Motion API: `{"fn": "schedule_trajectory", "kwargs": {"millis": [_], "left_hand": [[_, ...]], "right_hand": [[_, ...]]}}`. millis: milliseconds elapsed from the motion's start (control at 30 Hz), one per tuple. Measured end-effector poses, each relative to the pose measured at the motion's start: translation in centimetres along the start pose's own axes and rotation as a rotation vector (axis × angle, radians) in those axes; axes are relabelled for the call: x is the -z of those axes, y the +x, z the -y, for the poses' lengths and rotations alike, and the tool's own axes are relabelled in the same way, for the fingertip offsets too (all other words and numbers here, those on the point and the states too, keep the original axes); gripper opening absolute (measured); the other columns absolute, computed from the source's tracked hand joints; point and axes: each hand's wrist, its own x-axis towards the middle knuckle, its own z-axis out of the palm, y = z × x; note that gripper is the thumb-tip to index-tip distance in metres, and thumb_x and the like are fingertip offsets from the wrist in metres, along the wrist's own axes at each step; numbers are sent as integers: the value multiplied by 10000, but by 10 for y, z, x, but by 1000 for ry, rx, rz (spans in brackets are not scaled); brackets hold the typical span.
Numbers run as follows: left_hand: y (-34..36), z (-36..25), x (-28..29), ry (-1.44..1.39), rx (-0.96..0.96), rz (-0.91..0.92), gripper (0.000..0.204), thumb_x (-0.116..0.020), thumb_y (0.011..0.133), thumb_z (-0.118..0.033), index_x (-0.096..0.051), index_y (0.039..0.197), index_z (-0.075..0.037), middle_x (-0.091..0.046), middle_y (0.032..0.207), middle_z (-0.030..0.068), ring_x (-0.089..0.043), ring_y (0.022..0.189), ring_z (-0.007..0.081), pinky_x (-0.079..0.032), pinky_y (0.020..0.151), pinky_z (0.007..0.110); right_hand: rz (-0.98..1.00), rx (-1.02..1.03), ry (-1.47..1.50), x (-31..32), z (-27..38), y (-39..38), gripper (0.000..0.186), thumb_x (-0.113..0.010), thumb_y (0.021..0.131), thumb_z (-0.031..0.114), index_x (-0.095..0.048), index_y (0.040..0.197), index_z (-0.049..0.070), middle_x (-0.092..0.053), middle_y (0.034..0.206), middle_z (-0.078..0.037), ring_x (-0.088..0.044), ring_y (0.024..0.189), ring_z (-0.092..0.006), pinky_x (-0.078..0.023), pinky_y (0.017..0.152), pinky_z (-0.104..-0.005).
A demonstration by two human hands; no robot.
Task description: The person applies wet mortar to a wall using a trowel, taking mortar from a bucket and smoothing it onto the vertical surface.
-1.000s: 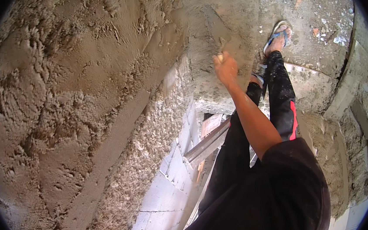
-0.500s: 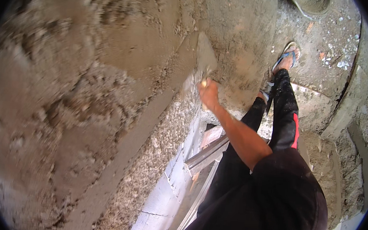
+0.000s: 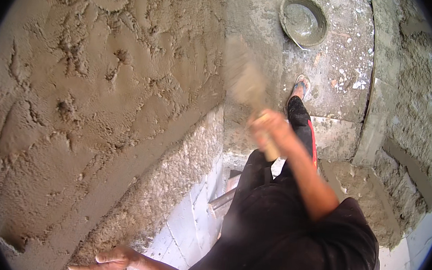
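My right hand [image 3: 272, 132] grips the pale wooden handle of a trowel [image 3: 246, 78], whose mortar-coloured blade is smeared by motion beside the edge of the wet plaster. My left hand [image 3: 107, 264] is low on the left, fingers stretched out, at or on the lower edge of the plastered wall; whether it touches the surface is hard to tell. The wall [image 3: 89, 113] on the left carries rough brown wet mortar, with a smoother diagonal band and a coarser gritty strip [image 3: 170, 182] above white blocks [image 3: 182, 227].
A round bucket [image 3: 304, 20] with grey mortar stands on the concrete floor [image 3: 332, 101] among white rubble. My foot in a flip-flop [image 3: 299, 88] is near it. A rough plastered surface [image 3: 417, 127] curves along the right, and a metal bar [image 3: 223, 202] shows below my right arm.
My left hand has come into view at the lower left. The trowel has moved in my right hand, now blurred. The view has shifted, showing the whole bucket.
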Motion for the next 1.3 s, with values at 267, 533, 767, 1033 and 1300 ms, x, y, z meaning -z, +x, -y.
{"fn": "schedule_trajectory", "kwargs": {"millis": [267,533,767,1033,1300], "left_hand": [[-4,-27,0,44,-15,-5,650,-175,1024,-491,-253,1480,-34,-233,1543,190,-195,1440,340,-159,1166,520],[0,-46,-23,31,-49,68,656,-181,1025,-488,-229,1484,-22,-203,1547,202,-173,1443,350,-156,1168,518],[-12,-83,-32,0,-57,176,664,-187,1025,-485,-207,1488,-10,-177,1551,213,-154,1445,360,-153,1169,515],[-5,-139,-59,26,-108,184,673,-194,1025,-482,-183,1492,3,-147,1555,225,-132,1448,370,-149,1170,513],[0,-128,-40,91,-98,215,683,-200,1025,-479,-161,1496,14,-121,1559,236,-112,1451,379,-146,1171,510]], "right_hand": [[-1345,667,-610,179,32,123,211,-622,898,189,-544,956,1,-613,756,-109,-562,608,-244,-465,582,-365],[-366,298,-965,25,-38,190,451,-635,823,248,-497,1150,-30,-635,796,-265,-621,759,-471,-492,665,-513],[-816,10,-1583,260,145,221,332,-546,872,261,-571,1055,-15,-659,862,-264,-645,833,-445,-520,731,-509],[-978,-228,-1676,471,173,357,330,-389,938,218,-627,1034,11,-676,1012,-234,-657,960,-402,-517,828,-501],[-513,87,-1237,433,139,301,302,-621,815,262,-610,918,-22,-624,823,-236,-589,768,-408,-483,671,-456]]}}
